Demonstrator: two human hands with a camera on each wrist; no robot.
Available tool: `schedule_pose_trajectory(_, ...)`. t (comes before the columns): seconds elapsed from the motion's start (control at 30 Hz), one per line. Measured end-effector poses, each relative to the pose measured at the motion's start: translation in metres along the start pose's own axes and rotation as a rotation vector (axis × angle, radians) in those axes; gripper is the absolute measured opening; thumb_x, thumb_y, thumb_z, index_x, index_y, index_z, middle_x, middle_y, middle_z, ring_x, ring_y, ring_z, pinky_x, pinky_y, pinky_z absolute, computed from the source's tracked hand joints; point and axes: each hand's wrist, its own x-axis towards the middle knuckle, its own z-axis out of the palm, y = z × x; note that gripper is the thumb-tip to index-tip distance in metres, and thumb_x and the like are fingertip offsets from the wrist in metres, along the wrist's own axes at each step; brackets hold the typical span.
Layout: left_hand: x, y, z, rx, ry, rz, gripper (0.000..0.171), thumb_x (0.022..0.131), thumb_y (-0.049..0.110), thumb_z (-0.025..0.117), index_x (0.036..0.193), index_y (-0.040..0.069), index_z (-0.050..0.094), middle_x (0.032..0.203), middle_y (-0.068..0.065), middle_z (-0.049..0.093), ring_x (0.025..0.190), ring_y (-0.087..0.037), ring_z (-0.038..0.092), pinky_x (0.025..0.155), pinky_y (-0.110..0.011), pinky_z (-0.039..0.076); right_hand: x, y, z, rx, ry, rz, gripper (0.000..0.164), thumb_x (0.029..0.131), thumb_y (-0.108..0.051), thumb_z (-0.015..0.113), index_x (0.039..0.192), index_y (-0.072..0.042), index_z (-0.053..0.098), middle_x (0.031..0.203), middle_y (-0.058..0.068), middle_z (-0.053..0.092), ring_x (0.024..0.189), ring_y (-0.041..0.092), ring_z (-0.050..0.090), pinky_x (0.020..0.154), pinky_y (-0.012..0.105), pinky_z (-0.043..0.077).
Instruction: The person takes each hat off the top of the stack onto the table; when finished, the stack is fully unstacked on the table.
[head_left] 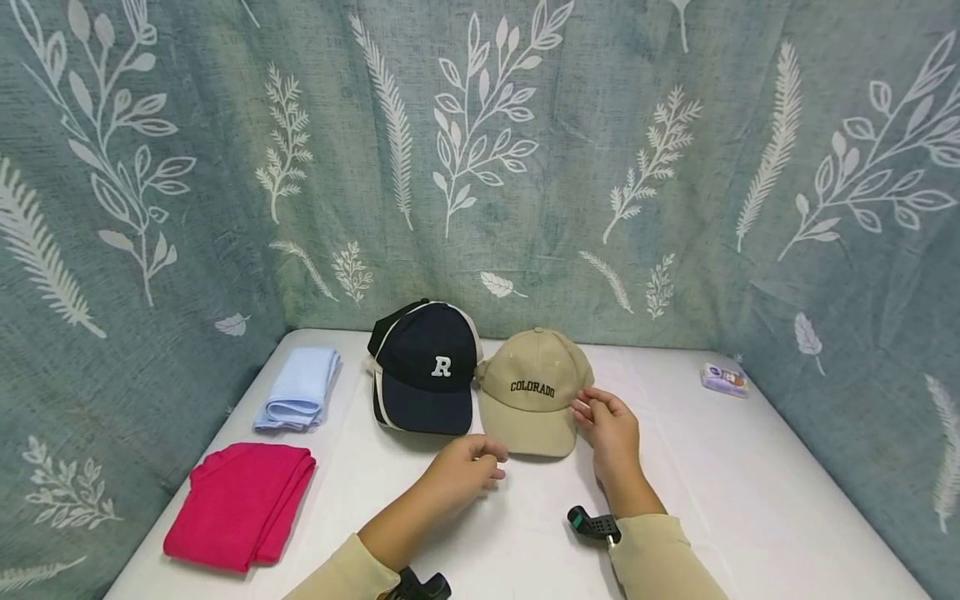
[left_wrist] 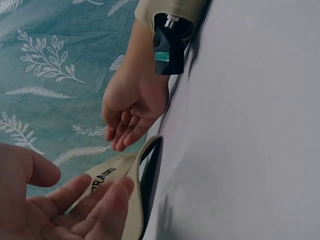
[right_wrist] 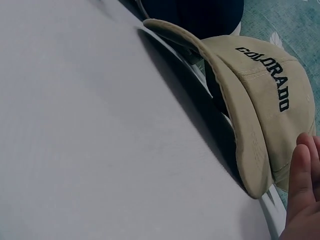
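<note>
A beige baseball cap [head_left: 536, 371] lettered COLORADO sits at the back of the table, its brim toward me. Right beside it on the left is a navy cap [head_left: 420, 358] with a white R, another dark cap partly hidden behind it. My right hand [head_left: 611, 433] is at the beige cap's right side, fingertips close to its edge, fingers loosely bent and holding nothing. In front of the brim hovers my left hand [head_left: 468, 471], fingers relaxed with nothing in them. From the right wrist, the beige cap [right_wrist: 270, 95] shows its brim raised above the cloth.
On the left side of the white table [head_left: 525, 533] lie a folded pink cloth [head_left: 240, 504] and, behind it, a folded light blue cloth [head_left: 300, 387]. A small purple packet [head_left: 724, 380] rests at the back right. Patterned green curtains [head_left: 495, 250] enclose the table's back and sides.
</note>
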Motion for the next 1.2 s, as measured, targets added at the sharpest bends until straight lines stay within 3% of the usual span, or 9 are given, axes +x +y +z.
schedule_pose_trajectory(0.17, -0.004, 0.003, -0.02, -0.075, -0.015, 0.05, 0.024, 0.101, 0.006, 0.049, 0.113, -0.004, 0.068, 0.105, -0.011, 0.073, 0.092, -0.021, 0.075, 0.082, -0.035, 0.063, -0.004, 0.0, 0.004, 0.009, -0.023, -0.036, 0.029, 0.108, -0.007, 0.047, 0.129, 0.009, 0.06, 0.114, 0.007, 0.073, 0.096, 0.009, 0.074, 0.085, 0.022, 0.061)
schedule_pose_trajectory(0.37, -0.003, 0.005, -0.043, -0.207, 0.045, 0.046, 0.026, 0.105, 0.007, 0.047, 0.117, -0.01, 0.063, 0.103, -0.015, 0.071, 0.088, -0.02, 0.075, 0.082, -0.033, 0.064, -0.008, 0.0, 0.01, -0.009, -0.057, -0.051, 0.029, 0.109, -0.008, 0.048, 0.128, 0.008, 0.061, 0.11, 0.005, 0.073, 0.097, 0.01, 0.074, 0.086, 0.024, 0.061)
schedule_pose_trajectory(0.8, -0.007, -0.005, -0.075, -0.255, 0.253, 0.044, 0.023, 0.102, 0.003, 0.049, 0.112, -0.01, 0.064, 0.087, -0.01, 0.066, 0.07, -0.017, 0.066, 0.068, -0.025, 0.059, -0.017, -0.013, 0.027, -0.015, -0.172, -0.052, 0.032, 0.108, -0.011, 0.052, 0.134, 0.008, 0.057, 0.124, 0.017, 0.07, 0.099, 0.013, 0.074, 0.087, 0.025, 0.061)
schedule_pose_trajectory(1.0, -0.009, -0.006, -0.097, -0.357, 0.374, 0.064, 0.021, 0.103, 0.001, 0.047, 0.113, -0.011, 0.061, 0.084, -0.007, 0.062, 0.067, -0.017, 0.063, 0.064, -0.023, 0.056, -0.02, -0.019, 0.054, -0.026, -0.197, -0.066, 0.027, 0.106, -0.006, 0.054, 0.127, 0.01, 0.06, 0.114, 0.019, 0.072, 0.096, 0.016, 0.075, 0.085, 0.026, 0.062)
schedule_pose_trajectory(1.2, -0.008, -0.012, -0.11, -0.417, 0.528, 0.05, 0.022, 0.104, 0.003, 0.047, 0.118, -0.01, 0.058, 0.098, -0.011, 0.057, 0.073, -0.013, 0.06, 0.068, -0.021, 0.057, -0.018, -0.026, 0.08, 0.004, -0.227, -0.072, 0.03, 0.106, -0.009, 0.057, 0.129, 0.011, 0.059, 0.118, 0.023, 0.068, 0.103, 0.021, 0.073, 0.088, 0.025, 0.061)
